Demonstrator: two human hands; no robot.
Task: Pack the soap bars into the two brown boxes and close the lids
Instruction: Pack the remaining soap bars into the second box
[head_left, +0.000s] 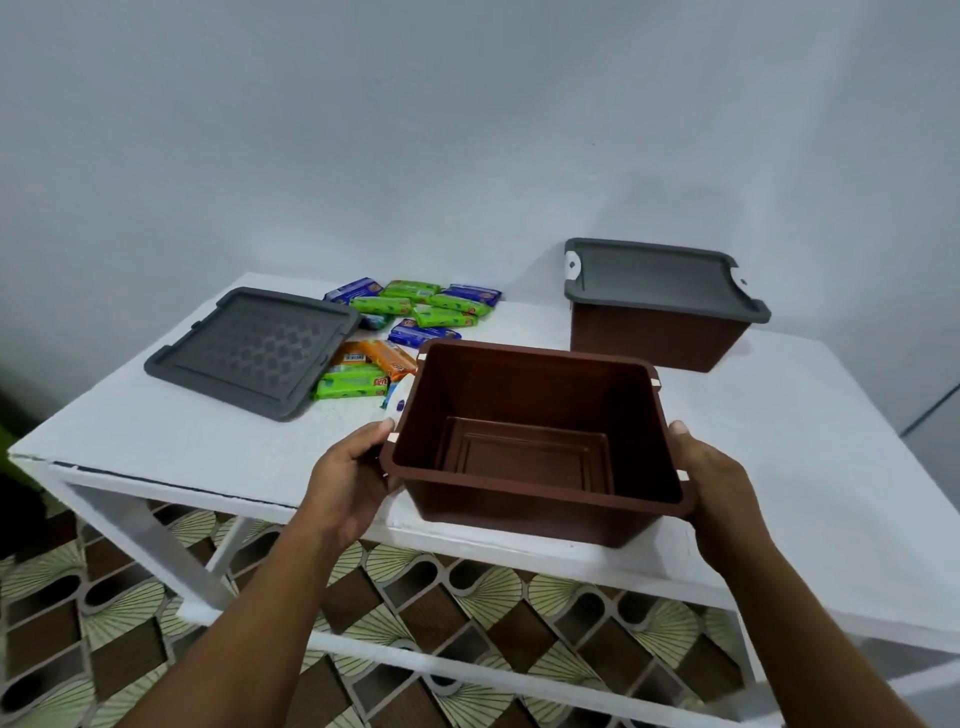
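Observation:
An empty brown box (535, 512) without a lid sits at the table's front edge, tilted toward me. My left hand (348, 478) grips its left side and my right hand (714, 480) grips its right side. Its grey lid (254, 348) lies upside down at the left of the table. Several wrapped soap bars (415, 306), green, blue and orange, lie loose between the lid and the box. A second brown box (654, 338) stands at the back right with its grey lid (660, 280) on top.
The white table (779, 441) stands against a pale wall, with bare surface at its right. Below it runs a white frame over a patterned floor (415, 623). A white item (400, 402) peeks out behind the held box.

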